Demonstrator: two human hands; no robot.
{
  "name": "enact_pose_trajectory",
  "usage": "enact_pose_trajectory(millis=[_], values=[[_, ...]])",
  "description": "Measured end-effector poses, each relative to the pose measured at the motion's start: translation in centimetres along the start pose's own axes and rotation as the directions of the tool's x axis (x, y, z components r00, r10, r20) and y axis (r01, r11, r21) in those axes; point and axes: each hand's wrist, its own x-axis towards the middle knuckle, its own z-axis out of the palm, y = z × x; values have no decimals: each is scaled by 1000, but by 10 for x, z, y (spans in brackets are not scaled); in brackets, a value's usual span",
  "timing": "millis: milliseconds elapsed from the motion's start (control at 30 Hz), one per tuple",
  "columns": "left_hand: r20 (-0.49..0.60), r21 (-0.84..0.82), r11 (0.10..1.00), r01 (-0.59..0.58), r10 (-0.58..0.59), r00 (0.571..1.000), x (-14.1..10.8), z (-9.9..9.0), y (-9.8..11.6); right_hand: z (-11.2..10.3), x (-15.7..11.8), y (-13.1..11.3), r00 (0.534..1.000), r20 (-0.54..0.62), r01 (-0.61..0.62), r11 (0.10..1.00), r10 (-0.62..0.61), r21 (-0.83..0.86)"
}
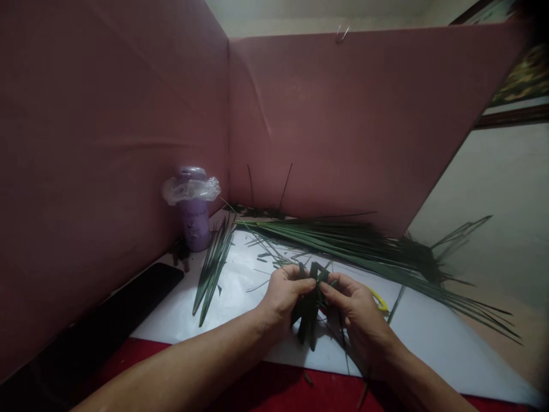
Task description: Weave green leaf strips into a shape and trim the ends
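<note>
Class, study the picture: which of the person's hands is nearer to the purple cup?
Left. The left hand is in front of the purple cup and to its right; the right hand is farther right, beyond the left.

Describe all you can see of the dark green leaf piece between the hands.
The leaf piece looks like flat, dark green plant strips, crossed at the top around a small gap, with several strips pointing downward. The left hand and right hand pinch its upper part, thumbs on the near side. It appears before the white sheet; its finer folds are too dark to tell.
</note>
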Motion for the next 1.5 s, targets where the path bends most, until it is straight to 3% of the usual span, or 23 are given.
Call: enact_pose_trajectory(millis=[167, 633, 900, 1167, 1500], values=[[-40, 25, 999, 26, -25, 999, 1, -1, -2, 1, -1, -1, 1000, 6, -6, 1000, 6, 5], [29, 20, 1000, -12, 11, 1000, 3, -5, -4, 1, -3, -5, 999, 5, -40, 998, 39, 45], [33, 35, 999, 37, -38, 999, 4, -5, -3, 1, -3, -6, 999, 38, -39, 997, 36, 67], [43, 55, 998, 15, -17, 999, 5, -6, -3, 0, -2, -3, 999, -31, 13, 992, -17, -122], [12, 85, 996, 35, -36, 999, 3, -5, -3, 1, -1, -2, 994, -106, 3, 985, -21, -173]])
